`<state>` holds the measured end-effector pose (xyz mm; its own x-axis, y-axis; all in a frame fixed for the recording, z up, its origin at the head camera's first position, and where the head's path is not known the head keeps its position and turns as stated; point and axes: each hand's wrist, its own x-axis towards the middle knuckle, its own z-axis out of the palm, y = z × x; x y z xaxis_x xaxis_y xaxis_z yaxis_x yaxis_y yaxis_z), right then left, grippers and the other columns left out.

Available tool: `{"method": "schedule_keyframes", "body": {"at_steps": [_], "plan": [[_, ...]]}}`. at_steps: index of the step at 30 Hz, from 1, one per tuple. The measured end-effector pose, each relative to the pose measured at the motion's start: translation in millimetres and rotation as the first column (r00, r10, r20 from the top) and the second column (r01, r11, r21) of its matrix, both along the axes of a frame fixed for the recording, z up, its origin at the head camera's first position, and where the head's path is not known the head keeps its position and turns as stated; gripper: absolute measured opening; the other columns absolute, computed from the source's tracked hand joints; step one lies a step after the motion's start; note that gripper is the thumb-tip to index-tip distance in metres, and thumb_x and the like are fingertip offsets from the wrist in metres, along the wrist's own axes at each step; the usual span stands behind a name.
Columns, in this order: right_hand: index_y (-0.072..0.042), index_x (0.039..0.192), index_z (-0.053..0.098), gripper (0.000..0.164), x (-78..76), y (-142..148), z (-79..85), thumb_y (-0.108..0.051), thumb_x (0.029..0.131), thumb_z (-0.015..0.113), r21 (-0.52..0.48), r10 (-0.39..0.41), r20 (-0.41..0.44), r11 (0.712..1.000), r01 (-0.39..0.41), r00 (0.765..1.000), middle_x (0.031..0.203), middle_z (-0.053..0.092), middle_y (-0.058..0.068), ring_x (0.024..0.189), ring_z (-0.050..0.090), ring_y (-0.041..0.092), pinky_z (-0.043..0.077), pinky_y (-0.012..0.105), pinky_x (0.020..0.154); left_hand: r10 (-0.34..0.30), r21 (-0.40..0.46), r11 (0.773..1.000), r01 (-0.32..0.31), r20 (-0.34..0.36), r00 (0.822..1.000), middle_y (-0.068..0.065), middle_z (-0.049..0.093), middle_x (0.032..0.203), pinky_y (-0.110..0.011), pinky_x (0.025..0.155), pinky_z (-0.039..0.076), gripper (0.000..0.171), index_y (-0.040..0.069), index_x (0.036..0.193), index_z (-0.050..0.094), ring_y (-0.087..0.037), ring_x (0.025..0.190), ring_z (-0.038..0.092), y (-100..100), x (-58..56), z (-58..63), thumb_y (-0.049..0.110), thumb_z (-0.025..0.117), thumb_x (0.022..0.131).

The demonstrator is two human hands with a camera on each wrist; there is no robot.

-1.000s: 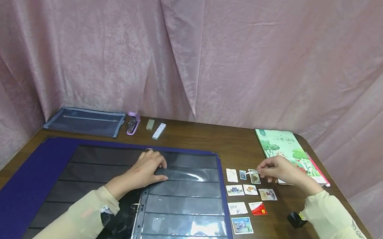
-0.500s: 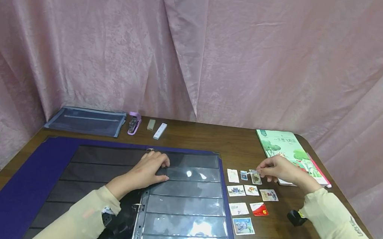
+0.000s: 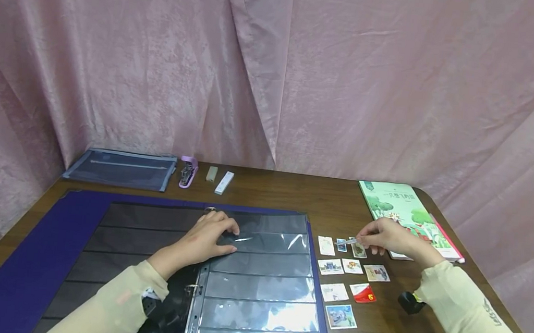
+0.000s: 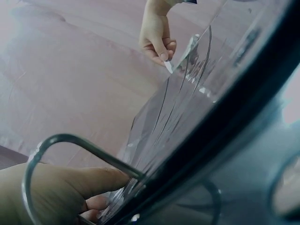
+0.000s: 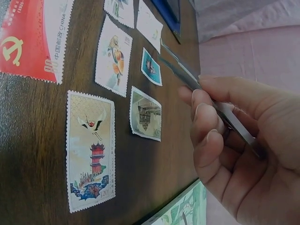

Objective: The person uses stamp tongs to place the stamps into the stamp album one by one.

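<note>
My left hand (image 3: 202, 237) rests on the open stamp album (image 3: 259, 262), near its ring spine, with thumb and index finger apart on the clear pocket page. In the left wrist view, the left thumb (image 4: 93, 180) lies by a metal ring (image 4: 70, 138) and the page. My right hand (image 3: 390, 236) grips a pair of metal tweezers (image 5: 225, 112), its two tips slightly apart. The tips hover over or near a small blue stamp (image 5: 151, 68); contact cannot be told. Close by lie a building stamp (image 5: 146, 115), a crane-and-pagoda stamp (image 5: 91, 152) and a red stamp (image 3: 363, 293).
Several other stamps (image 3: 341, 317) lie in rows right of the album. A green book (image 3: 398, 203) sits at the back right. Along the back are a mesh zip pouch (image 3: 123, 171), a purple stapler (image 3: 188, 172), a small greenish block (image 3: 212, 173) and a white one (image 3: 224, 183).
The tweezer tips have moved slightly left, across the small blue stamp, with the right hand. My left hand stays in its place on the album. The camera view has shifted a little.
</note>
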<state>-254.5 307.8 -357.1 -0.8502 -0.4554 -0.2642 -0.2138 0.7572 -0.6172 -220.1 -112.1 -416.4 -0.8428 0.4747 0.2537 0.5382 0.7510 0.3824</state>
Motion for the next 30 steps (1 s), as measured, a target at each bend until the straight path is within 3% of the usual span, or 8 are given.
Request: {"method": "schedule_keyframes", "body": {"at_steps": [11, 30], "plan": [[0.001, 0.09, 0.065, 0.018, -0.6, -3.2, -4.6, -0.016, 0.085, 0.06, -0.039, 0.037, 0.029, 0.999, -0.036, 0.999, 0.066, 0.06, 0.014, 0.047, 0.05, 0.005, 0.041, 0.026, 0.042, -0.022, -0.003, 1.0, 0.022, -0.017, 1.0, 0.007, 0.051, 0.087, -0.034, 0.079, 0.035, 0.031, 0.02, 0.095, 0.059, -0.011, 0.085, 0.045, -0.8, -0.8, -1.2, 0.033, 0.074, 0.071], [-0.002, 0.089, 0.065, 0.019, 3.7, -8.2, -5.0, -0.019, 0.085, 0.059, -0.043, 0.049, 0.013, 0.998, -0.048, 0.999, 0.066, 0.06, 0.013, 0.047, 0.049, 0.007, 0.036, 0.02, 0.04, 0.014, 0.015, 1.0, -0.014, 0.004, 1.0, 0.006, 0.052, 0.085, -0.035, 0.081, 0.036, 0.034, 0.017, 0.098, 0.06, -0.012, 0.085, 0.044, 0.6, 0.8, -0.4, 0.031, 0.074, 0.07]]}}
